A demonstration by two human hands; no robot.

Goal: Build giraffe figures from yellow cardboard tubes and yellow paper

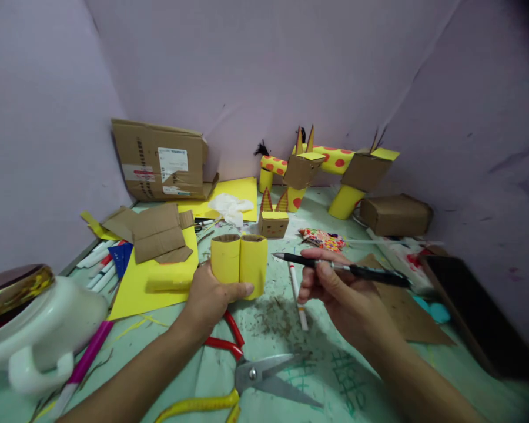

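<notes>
My left hand (214,294) is wrapped round a pair of yellow paper-covered tubes (226,261) that stand upright side by side, its thumb across their front. Between the thumb and fingers of my right hand (335,279) is a black pen (306,259), its silver tip pointing left toward the tubes, a little apart from them. Just behind the tubes sits a small cardboard box head (274,225) with pointed striped ears and a drawn face. Below my hands lie scissors (264,376), blades open, and red-handled pliers (229,341), partly hidden.
Spotted yellow cardboard animals (304,170) stand at the back. Left are a cardboard carton (158,161), yellow paper (132,294), cardboard scraps (158,235), markers and a white mug (70,311). Right lie a phone (471,311) and a brown cardboard box (397,214). A white marker (298,299) lies between my hands.
</notes>
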